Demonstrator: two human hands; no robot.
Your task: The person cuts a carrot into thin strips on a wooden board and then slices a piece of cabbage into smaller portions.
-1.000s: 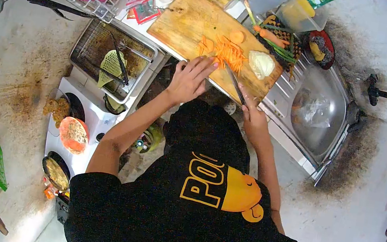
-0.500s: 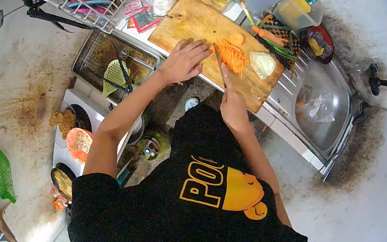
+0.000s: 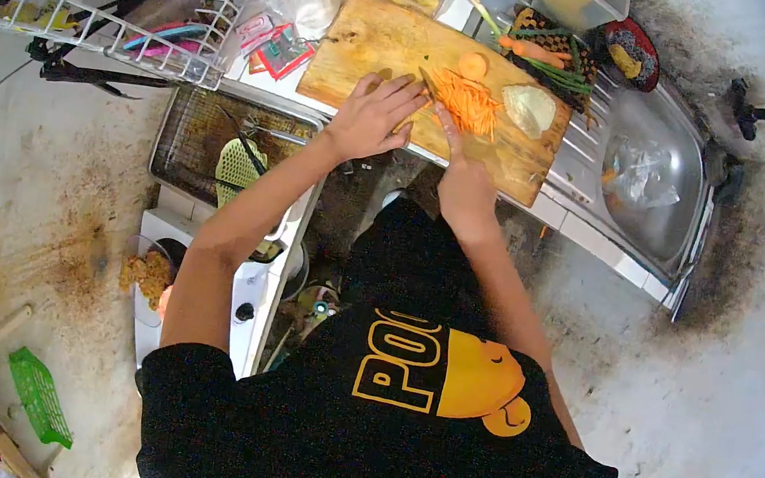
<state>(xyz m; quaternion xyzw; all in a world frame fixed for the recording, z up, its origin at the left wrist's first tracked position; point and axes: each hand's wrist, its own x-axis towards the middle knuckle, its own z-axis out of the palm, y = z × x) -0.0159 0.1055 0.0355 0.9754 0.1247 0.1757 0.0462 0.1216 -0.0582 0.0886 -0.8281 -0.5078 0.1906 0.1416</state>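
Note:
On the wooden cutting board [image 3: 364,41], my left hand [image 3: 374,120] lies palm down with its fingers stretched out. Its fingertips are at the edge of the cut carrot, by the blade; anything under them is hidden. My right hand [image 3: 466,192] grips a knife [image 3: 428,82], forefinger laid along the blade, its handle hidden in the palm. Shredded carrot [image 3: 468,108] is heaped just right of the blade. Behind the heap sits a carrot chunk [image 3: 473,65], and further right a pale piece that looks like cabbage [image 3: 528,109].
Carrots [image 3: 537,53] and green stalks lie behind the board, beside a steel sink [image 3: 646,216] holding a plastic bag. A white dish rack [image 3: 148,47] stands at left. Below it are a metal basin [image 3: 195,124] and a stove top [image 3: 250,288].
The view has shifted, so the board's right end appears higher. The knife has moved closer to my left fingertips and its blade shows less. Both hands remain on the board.

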